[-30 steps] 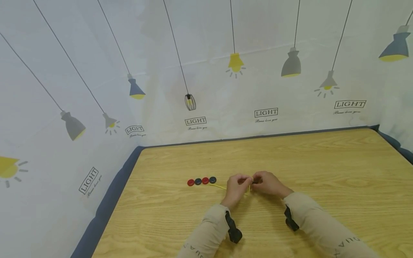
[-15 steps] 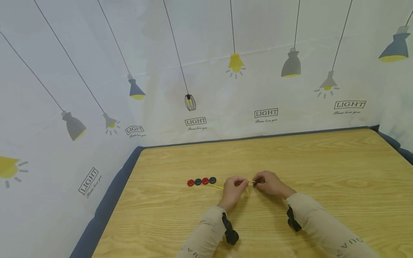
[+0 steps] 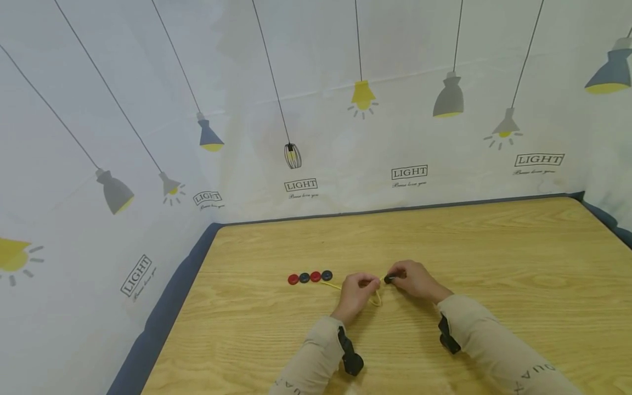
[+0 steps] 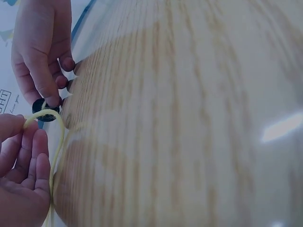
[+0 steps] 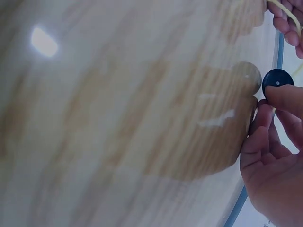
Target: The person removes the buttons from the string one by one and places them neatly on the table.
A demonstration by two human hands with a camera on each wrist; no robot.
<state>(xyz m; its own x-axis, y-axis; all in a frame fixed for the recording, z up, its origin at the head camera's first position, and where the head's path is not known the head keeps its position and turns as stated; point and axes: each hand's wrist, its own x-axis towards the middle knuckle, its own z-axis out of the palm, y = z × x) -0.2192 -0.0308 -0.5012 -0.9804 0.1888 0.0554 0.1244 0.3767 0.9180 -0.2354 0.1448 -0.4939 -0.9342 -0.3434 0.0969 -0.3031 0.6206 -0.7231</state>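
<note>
My right hand (image 3: pixel 413 281) pinches a dark round button (image 5: pixel 278 79) between thumb and finger, just above the table. Small holes show in the button's face. My left hand (image 3: pixel 356 296), to its left, pinches a thin yellow cord (image 4: pixel 61 137). In the left wrist view the cord arches from the left fingertips across the button, with a short piece lying on the button's face. Whether it passes through a hole is hard to tell. The rest of the cord hangs in a loop below the left hand and trails left over the table.
On the wood-grain table (image 3: pixel 257 318), left of the hands, several red and dark buttons (image 3: pixel 315 276) lie in a touching row. A white wall covering (image 3: pixel 326 120) printed with lamps stands behind the table. Each wrist wears a black band.
My hands were close together at first and have drawn slightly apart. The left hand has shifted a little left and down with the cord, and the dark button has come into plainer view.
</note>
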